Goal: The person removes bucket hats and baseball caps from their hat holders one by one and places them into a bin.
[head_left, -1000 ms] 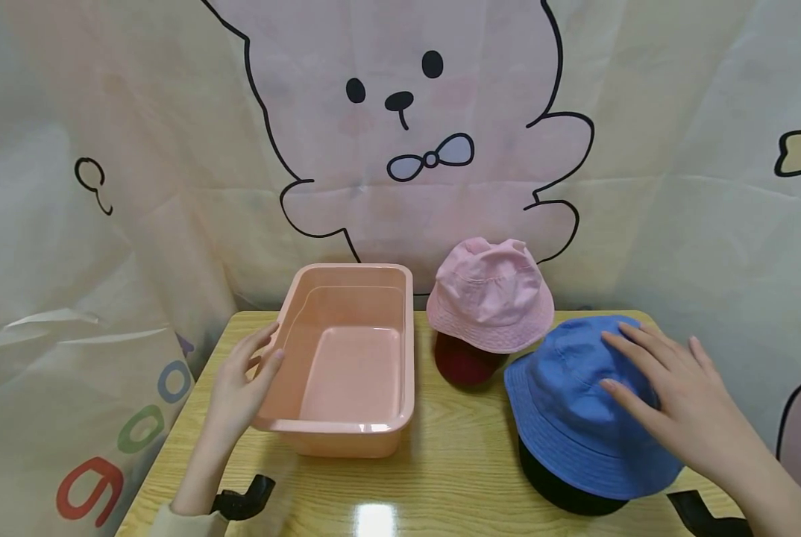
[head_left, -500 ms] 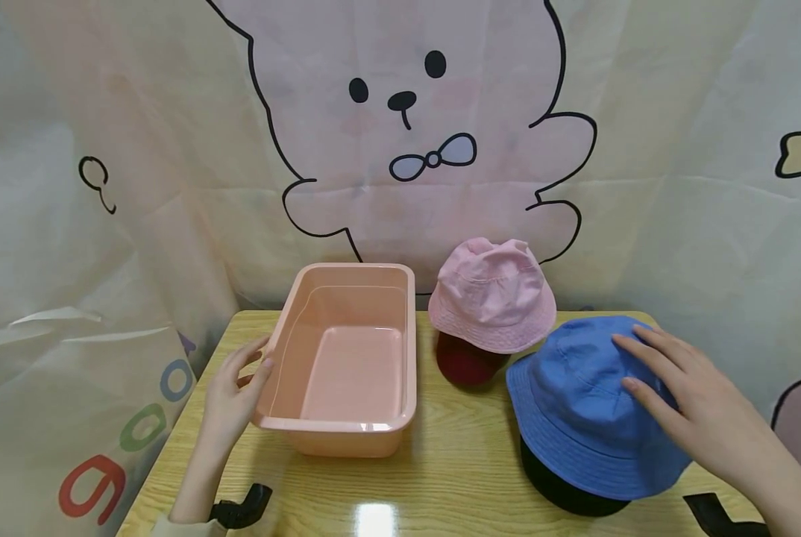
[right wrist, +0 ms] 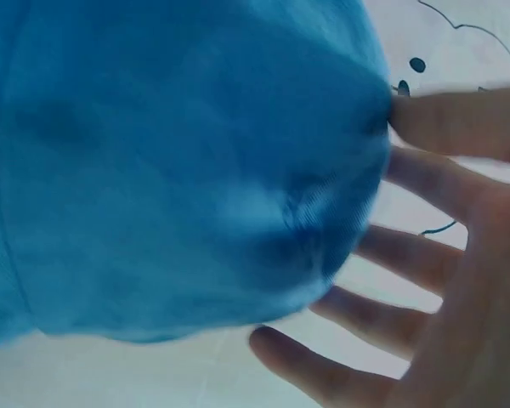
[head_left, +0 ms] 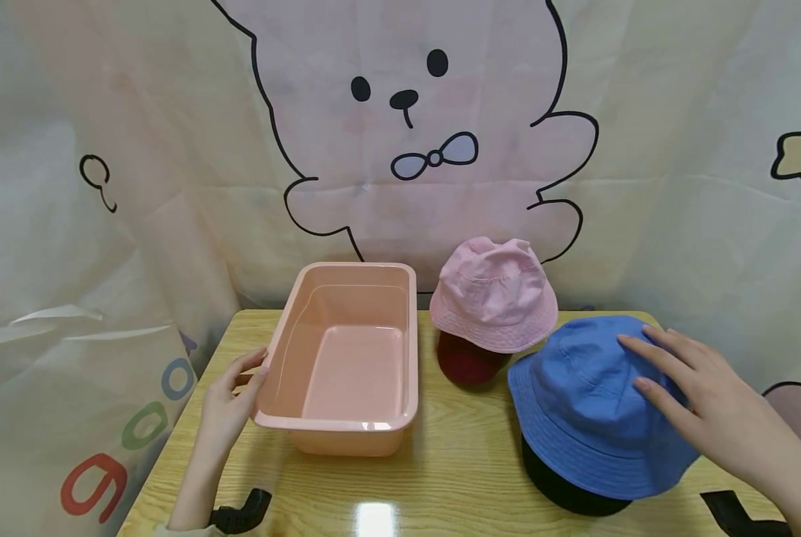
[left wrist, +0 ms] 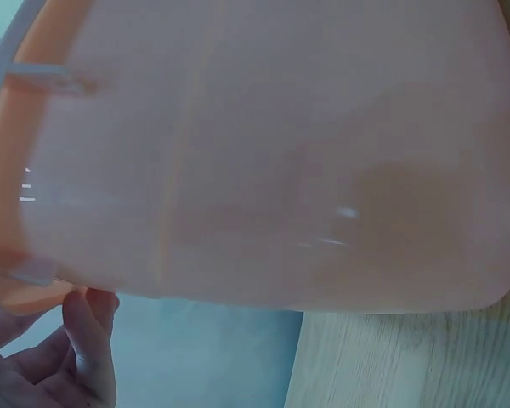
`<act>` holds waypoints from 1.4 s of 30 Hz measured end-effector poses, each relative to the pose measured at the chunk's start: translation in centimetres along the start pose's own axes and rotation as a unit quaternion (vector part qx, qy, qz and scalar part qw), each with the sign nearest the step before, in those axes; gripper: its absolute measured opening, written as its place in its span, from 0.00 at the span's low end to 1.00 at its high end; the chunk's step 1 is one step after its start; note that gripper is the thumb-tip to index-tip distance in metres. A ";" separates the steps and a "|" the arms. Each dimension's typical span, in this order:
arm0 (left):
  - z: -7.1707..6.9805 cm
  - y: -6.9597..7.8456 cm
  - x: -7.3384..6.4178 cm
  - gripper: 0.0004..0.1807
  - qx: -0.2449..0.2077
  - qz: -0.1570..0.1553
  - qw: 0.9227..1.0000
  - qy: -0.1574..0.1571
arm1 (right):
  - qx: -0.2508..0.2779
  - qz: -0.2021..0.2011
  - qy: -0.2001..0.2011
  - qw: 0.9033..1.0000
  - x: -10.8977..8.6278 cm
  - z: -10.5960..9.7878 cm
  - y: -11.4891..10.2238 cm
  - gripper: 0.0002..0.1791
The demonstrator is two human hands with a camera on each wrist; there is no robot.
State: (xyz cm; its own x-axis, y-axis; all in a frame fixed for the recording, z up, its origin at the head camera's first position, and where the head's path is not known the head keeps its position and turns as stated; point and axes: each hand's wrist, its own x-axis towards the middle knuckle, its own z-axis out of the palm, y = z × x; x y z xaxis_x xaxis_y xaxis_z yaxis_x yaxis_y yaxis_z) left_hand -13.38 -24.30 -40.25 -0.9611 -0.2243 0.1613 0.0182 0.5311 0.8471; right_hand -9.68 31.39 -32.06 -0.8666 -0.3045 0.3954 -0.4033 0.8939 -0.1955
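Note:
My left hand (head_left: 229, 391) is at the left side of a peach plastic basin (head_left: 353, 377), its fingertips against the outer rim. In the left wrist view the bent fingers (left wrist: 89, 340) meet the rim's corner, and the basin's wall fills most of the frame. My right hand (head_left: 702, 399) lies over the right side of a blue bucket hat (head_left: 588, 403), fingers spread. In the right wrist view the fingertips touch or nearly touch the crown of the blue hat (right wrist: 178, 187). Under this hat shows a black rounded edge (head_left: 568, 488).
Behind the blue hat, a pink bucket hat (head_left: 494, 294) sits on a dark red item (head_left: 467, 362), mostly covered. All stand on a wood-grain table (head_left: 454, 477). A printed cloth backdrop (head_left: 676, 224) hangs behind and to the left.
My left hand has drawn slightly left and down, its fingertips no longer over the rim. My right hand has slid a little to the right across the blue hat. Basin and hats barely shift.

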 end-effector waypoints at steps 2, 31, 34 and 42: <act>0.0 -0.1 0.0 0.21 -0.006 -0.002 1.000 -0.005 | -0.006 -0.005 -0.009 1.000 0.0 -0.2 0.3 0.34; -0.5 -1.7 0.2 0.25 -0.210 -0.069 0.973 -0.067 | -0.055 -0.093 0.037 0.993 1.9 -0.4 2.9 0.35; -0.4 -1.8 0.2 0.25 -0.214 -0.068 0.972 -0.069 | -0.067 -0.093 0.055 0.992 2.0 -0.4 3.0 0.28; -0.1 -2.3 0.3 0.24 -0.243 -0.056 0.966 -0.071 | -0.075 -0.087 0.072 0.991 2.4 -0.4 3.2 0.15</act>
State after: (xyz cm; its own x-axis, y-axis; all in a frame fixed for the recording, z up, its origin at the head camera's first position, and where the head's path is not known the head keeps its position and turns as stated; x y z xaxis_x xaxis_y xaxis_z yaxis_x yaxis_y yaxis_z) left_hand -13.68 -25.70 -42.07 -0.9921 -0.1249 0.0135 0.0064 0.0568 0.9984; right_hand -12.91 33.62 -31.37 -0.7330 -0.4180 0.5367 -0.4850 0.8743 0.0187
